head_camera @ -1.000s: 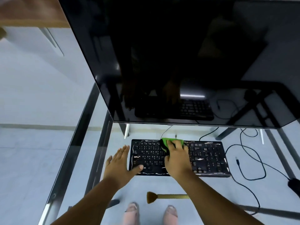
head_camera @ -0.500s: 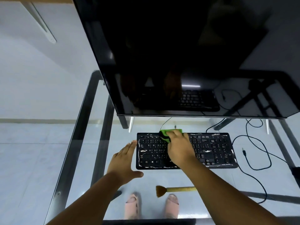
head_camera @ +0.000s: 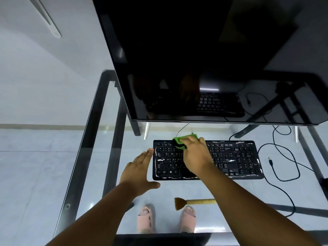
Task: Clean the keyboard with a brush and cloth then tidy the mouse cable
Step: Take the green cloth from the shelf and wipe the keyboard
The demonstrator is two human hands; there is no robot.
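Step in hand: cloth wipe of the keyboard [head_camera: 230,158]. The right hand [head_camera: 196,155] lay over the middle of the key field, its grip curled onto a green cloth [head_camera: 181,140] with a dark band. The cloth sat just ahead of the knuckles, at the far edge of the keyboard and slightly overhanging it, toward the monitor [head_camera: 204,59].

The left hand [head_camera: 138,172] was released, fingers straight and together, thumb spread. Its fingertips reached the keyboard's left edge, just beside the right grip. Whether they pressed on that edge or only lay near it could not be told.

The brush [head_camera: 193,202] lay on the glass counter [head_camera: 177,192], nearer the body than the right grip, bristles pointing left, untouched. Judgement: the brushing step looked finished.

White streaks showed along the keyboard's front rim, left side and upper right corner. What they were could not be told.

A black cable [head_camera: 287,157] lay in loose loops on the counter, well to the right of the right grip, with a free plug end visible. The mouse itself could not be made out with certainty at the frame's right edge.

Next move, as judged: drawing the cloth across the remaining rows, chiefly the right half, would call for steady downward pressure while the left hand braced the keyboard against sliding on the glass. Cable tidying was not yet begun.
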